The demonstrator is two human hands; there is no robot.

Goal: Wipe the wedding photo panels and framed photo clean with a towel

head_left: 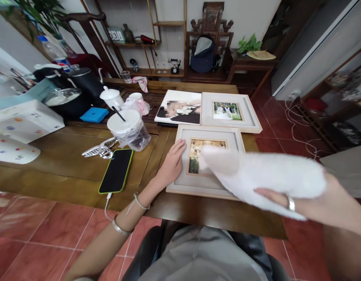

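Near the table's front edge lies a pale picture frame [209, 188] with a photo in it, partly covered. My left hand [172, 166] rests on its left border, fingers stretched out flat. A white cloth [268, 171] is gripped in my right hand [297, 203], fingers closed around it. The cloth reaches over the framed photo and hides its right part; it is smeared by motion, so I cannot tell if it touches the frame. Behind are a second pale frame [251, 117] with a couple's photo and a picture [180, 109] with a white top part.
To the left on the wooden table [66, 152] lie a phone [116, 171] on a charging cable, keys [101, 149] and a lidded cup [129, 128] in a plastic bag. Beyond them are a white teapot [111, 97], a blue box [94, 115] and a black kettle [85, 84].
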